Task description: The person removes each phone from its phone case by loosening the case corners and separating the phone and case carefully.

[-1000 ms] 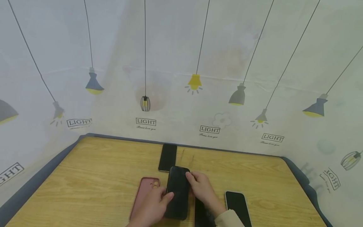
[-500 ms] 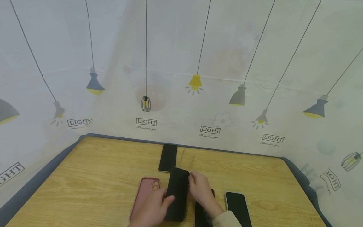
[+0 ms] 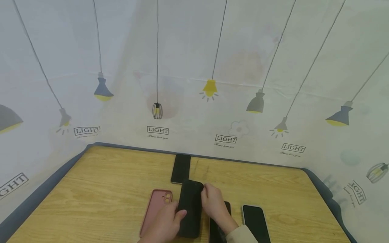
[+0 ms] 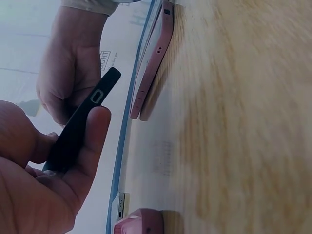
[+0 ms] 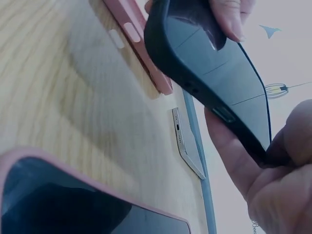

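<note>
Both hands hold a smartphone in a black case (image 3: pixel 190 212), raised above the table with its dark screen toward the head camera. My left hand (image 3: pixel 166 219) grips its left long edge, thumb over the front. At the upper right corner my right hand (image 3: pixel 213 201) pinches the case edge. The left wrist view shows the cased phone (image 4: pixel 73 131) edge-on, a cutout in its side. In the right wrist view the black rim (image 5: pixel 195 90) wraps round the glossy screen, and the right fingers (image 5: pixel 231 151) curl behind the corner. A pink phone case (image 3: pixel 151 209) lies partly behind my left hand.
On the wooden table (image 3: pixel 106 195), a bare dark phone (image 3: pixel 181 168) lies near the back edge. Another phone with a pink rim (image 3: pixel 215 231) is partly under my right forearm. To its right is a phone with a pale rim (image 3: pixel 256 222). A printed cloth surrounds the table.
The held phone has tilted slightly, and its top edge looks more slanted. My right thumb has slid from the screen's front to the corner edge. The phones on the table have not moved.
</note>
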`<action>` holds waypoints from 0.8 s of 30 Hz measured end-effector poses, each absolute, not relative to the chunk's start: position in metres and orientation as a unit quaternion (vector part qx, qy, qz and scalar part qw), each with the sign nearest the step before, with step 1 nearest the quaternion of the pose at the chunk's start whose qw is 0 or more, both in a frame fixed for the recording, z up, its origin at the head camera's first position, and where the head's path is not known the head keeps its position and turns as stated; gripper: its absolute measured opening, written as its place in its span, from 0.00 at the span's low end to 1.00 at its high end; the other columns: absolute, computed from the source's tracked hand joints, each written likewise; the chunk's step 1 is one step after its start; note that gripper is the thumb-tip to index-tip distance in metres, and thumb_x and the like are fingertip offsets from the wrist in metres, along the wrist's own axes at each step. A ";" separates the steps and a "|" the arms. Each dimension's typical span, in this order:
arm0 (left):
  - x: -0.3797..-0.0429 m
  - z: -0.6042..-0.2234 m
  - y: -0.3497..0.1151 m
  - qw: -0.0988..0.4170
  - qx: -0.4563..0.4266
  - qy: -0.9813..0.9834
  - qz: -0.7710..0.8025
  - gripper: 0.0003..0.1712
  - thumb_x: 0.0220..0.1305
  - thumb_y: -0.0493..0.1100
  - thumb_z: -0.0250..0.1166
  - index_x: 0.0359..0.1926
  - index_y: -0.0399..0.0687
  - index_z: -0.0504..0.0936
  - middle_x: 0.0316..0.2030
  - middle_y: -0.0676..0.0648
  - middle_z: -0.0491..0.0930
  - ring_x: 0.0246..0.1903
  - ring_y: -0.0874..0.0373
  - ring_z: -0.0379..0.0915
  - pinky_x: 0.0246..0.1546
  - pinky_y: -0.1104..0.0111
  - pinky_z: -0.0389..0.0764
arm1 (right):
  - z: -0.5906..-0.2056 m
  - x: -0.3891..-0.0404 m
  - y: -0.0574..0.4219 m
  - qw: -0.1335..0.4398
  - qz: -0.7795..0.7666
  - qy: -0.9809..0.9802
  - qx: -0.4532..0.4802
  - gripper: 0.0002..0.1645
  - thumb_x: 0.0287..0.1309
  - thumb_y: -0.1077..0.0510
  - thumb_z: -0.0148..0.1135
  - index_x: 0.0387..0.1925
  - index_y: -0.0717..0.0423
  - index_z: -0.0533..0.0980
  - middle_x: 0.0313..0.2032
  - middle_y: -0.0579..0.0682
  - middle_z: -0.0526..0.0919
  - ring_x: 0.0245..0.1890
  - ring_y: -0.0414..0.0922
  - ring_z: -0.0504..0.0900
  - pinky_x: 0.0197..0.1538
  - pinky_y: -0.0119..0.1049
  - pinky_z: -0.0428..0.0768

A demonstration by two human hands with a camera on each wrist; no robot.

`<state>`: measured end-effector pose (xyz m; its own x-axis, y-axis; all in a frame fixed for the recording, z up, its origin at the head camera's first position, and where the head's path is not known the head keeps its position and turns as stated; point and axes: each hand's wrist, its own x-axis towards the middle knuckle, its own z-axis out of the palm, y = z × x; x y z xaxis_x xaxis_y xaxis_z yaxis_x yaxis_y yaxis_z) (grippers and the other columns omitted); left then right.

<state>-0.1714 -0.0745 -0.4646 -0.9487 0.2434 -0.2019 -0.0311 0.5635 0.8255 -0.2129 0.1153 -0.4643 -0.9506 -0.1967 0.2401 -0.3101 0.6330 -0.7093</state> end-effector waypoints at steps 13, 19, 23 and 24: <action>-0.174 -0.459 -0.082 0.156 0.036 0.852 0.498 0.18 0.78 0.47 0.60 0.57 0.37 0.79 0.44 0.45 0.83 0.46 0.52 0.79 0.47 0.48 0.83 | -0.457 -0.214 0.112 -0.029 0.537 -0.837 0.097 0.17 0.80 0.66 0.40 0.53 0.74 0.74 0.22 0.51 0.75 0.19 0.46 0.77 0.22 0.37 0.80; -0.175 -0.457 -0.085 0.160 0.026 0.854 0.495 0.19 0.77 0.46 0.60 0.58 0.36 0.78 0.45 0.44 0.82 0.46 0.51 0.79 0.49 0.47 0.82 | -0.456 -0.216 0.107 -0.048 0.568 -0.818 0.080 0.17 0.80 0.66 0.41 0.52 0.73 0.74 0.28 0.52 0.76 0.22 0.44 0.77 0.28 0.47 0.85; -0.174 -0.459 -0.082 0.158 0.029 0.857 0.489 0.19 0.76 0.47 0.62 0.57 0.37 0.79 0.44 0.45 0.83 0.44 0.51 0.78 0.50 0.45 0.81 | -0.460 -0.217 0.111 -0.065 0.575 -0.813 0.071 0.16 0.81 0.66 0.39 0.49 0.72 0.74 0.30 0.53 0.78 0.23 0.44 0.77 0.29 0.49 0.85; -0.174 -0.460 -0.080 0.157 0.030 0.859 0.487 0.19 0.76 0.48 0.62 0.57 0.38 0.79 0.44 0.45 0.83 0.44 0.51 0.78 0.50 0.44 0.81 | -0.461 -0.217 0.113 -0.070 0.576 -0.812 0.068 0.16 0.81 0.67 0.39 0.48 0.72 0.74 0.31 0.54 0.78 0.23 0.44 0.78 0.29 0.49 0.85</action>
